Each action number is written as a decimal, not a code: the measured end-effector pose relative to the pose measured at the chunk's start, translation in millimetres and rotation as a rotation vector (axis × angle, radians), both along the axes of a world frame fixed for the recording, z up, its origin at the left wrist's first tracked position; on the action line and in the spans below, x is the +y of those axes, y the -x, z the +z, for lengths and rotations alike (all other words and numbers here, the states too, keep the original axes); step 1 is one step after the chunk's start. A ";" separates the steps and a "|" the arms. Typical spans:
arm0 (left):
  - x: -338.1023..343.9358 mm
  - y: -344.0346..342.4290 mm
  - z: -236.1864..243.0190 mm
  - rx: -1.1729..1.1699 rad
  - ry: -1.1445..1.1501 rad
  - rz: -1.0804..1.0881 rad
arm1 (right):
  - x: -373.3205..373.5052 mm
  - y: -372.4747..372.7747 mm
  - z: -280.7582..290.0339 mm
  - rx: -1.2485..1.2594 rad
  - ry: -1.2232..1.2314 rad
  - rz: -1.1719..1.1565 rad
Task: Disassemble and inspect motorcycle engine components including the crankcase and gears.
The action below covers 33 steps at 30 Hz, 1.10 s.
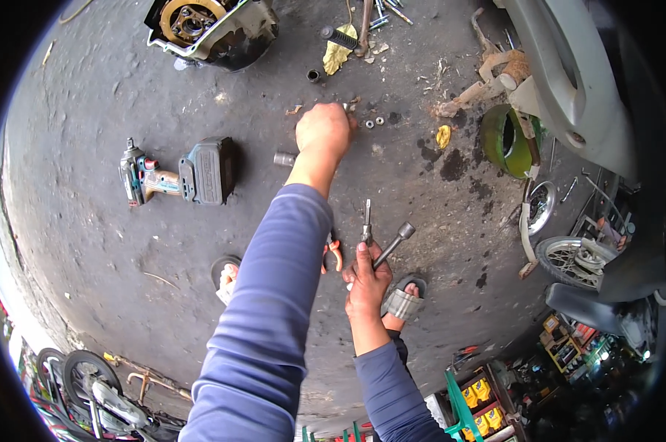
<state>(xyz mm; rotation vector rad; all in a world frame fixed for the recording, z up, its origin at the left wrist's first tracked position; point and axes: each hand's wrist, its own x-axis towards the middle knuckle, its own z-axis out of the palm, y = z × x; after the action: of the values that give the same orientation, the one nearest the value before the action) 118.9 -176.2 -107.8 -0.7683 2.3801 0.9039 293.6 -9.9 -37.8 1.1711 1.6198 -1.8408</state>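
Observation:
My left hand (323, 134) reaches far forward, low over the ground, with its fingers curled in. What they hold, if anything, is hidden behind the back of the hand. Two small nuts (375, 122) lie just right of it, and a steel socket (284, 158) rests by its wrist. Nearer to me, my right hand (367, 289) is closed around a socket wrench (396, 241), whose socket end points up to the right. A slim bit tool (367, 215) sticks up from the same grip. Orange-handled pliers (335, 254) lie partly hidden behind my left sleeve.
A cordless impact wrench (174, 177) lies on the left. An open engine casing (208, 33) stands far left. Another socket (313, 75), a dry leaf (337, 55) and bolts lie ahead. On the right are a green ring (504, 140), a grey panel (569, 70) and wheels (576, 259).

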 end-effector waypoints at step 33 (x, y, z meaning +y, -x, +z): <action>-94.0 -404.8 194.4 0.099 -1.124 1.307 | -242.0 -1.9 5.9 0.398 -0.365 1.872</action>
<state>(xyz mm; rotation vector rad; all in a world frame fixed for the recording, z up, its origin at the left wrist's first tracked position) 523.6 -270.3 86.7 -1.6576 0.7553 2.3946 295.5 -251.9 -31.9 -0.7460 1.9522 -0.4525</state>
